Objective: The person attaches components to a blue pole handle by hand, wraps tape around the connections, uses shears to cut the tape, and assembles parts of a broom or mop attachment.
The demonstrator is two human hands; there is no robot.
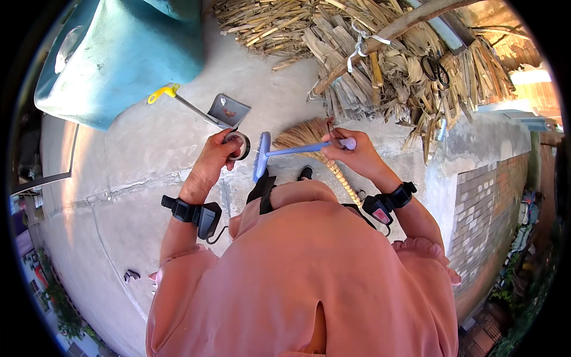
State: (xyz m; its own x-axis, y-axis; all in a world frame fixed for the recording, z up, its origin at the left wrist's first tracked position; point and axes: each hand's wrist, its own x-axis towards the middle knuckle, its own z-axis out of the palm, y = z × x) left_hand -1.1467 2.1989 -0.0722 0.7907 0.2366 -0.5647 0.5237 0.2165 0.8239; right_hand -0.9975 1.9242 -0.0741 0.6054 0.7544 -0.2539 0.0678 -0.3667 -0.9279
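In the head view, at the centre of the frame, the left hand (215,156) has its fingers curled and pinching a dark tape roll (246,144) by its outer side, so its ring opening seems to be left free. The right hand (357,153) pinches the blue brush (297,149) near the handle end; this probably lets the bristle head point toward the roll, just beside it. Above the hands, the grey dustpan (229,110) rests on the floor (137,166), and the straw broom (300,132) lies partly behind the brush handle.
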